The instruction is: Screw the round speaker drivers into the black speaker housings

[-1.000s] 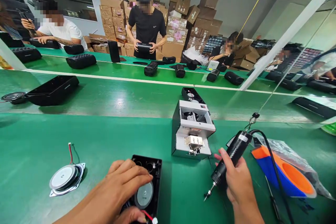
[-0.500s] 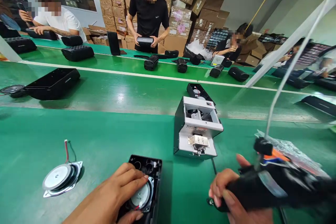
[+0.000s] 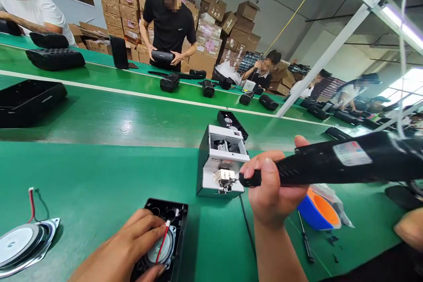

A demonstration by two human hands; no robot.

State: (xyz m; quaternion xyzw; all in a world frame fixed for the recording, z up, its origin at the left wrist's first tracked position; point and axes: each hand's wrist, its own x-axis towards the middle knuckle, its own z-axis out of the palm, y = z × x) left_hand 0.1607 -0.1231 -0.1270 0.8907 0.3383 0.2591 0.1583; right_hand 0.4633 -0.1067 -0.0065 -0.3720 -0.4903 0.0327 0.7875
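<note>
My right hand (image 3: 271, 187) is wrapped round a black electric screwdriver (image 3: 333, 164), held level with its tip at the front outlet of the white screw feeder (image 3: 222, 161). My left hand (image 3: 127, 246) lies on a black speaker housing (image 3: 165, 233) at the bottom, fingers curled and pressed on the round speaker driver (image 3: 161, 249) seated in it. A red wire (image 3: 162, 240) crosses the driver by my fingertips. A loose speaker driver (image 3: 24, 242) with a red lead lies on the green mat (image 3: 99, 176) at the far left.
A blue and orange bin (image 3: 315, 211) in a plastic bag sits right of my hand, a small screwdriver (image 3: 304, 238) beside it. Black speaker cases stand on the conveyor (image 3: 132, 114). Other people work across it, in front of stacked cardboard boxes (image 3: 211, 31).
My right hand swung the screwdriver up from near the mat to level and moved its tip left to the screw feeder. The view shifted right. My left hand stayed on the speaker housing.
</note>
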